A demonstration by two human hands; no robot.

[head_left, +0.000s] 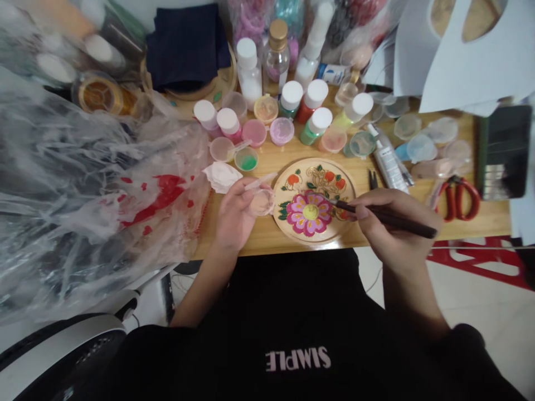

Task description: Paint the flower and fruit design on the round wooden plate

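Observation:
Between my hands lies a round wooden plate [292,227] with a pink flower [297,207], green leaves and orange fruit-like shapes outlined in gold. My right hand [397,225] is closed around a dark-handled paintbrush [387,217]; its thin tip is over the plate, near the flower's upper right, and I cannot tell if it touches. A small clear plastic cup [262,203] with pale peach contents and its lid tilted up is held in my left hand [236,214], at the plate's left rim. A crumpled white tissue [222,176] lies just beyond that hand.
Several small paint cups [254,132] and white-capped bottles [316,123] stand behind the plate. To the right are a metal tube [390,161], red-handled pliers [457,200] and a dark device [504,153]. Clear plastic sheeting [83,195] covers the left side. The wooden table's front edge [259,250] is near me.

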